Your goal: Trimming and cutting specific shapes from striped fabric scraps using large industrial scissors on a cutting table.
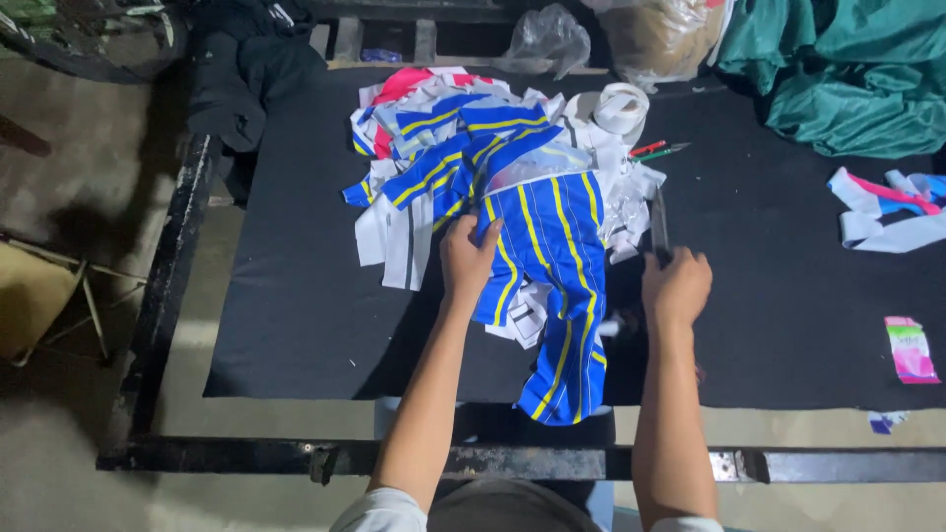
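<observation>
My right hand is clenched around the handle of a pair of dark scissors; the handle is hidden inside my fist and only the blades show, pointing away from me, too dim to tell whether they are parted. My left hand presses flat on the blue cloth with yellow stripes, fingers spread and closed on nothing; the cloth lies mid-table on the black mat, its lower end hanging over the near edge. Behind it, a heap of blue, white and pink strips covers whatever lies beneath. Packages: a small pink and green wrapper near the right edge (print unreadable); two clear plastic bags at the far side, contents indistinct. Green fabric is cut off at the top right.
</observation>
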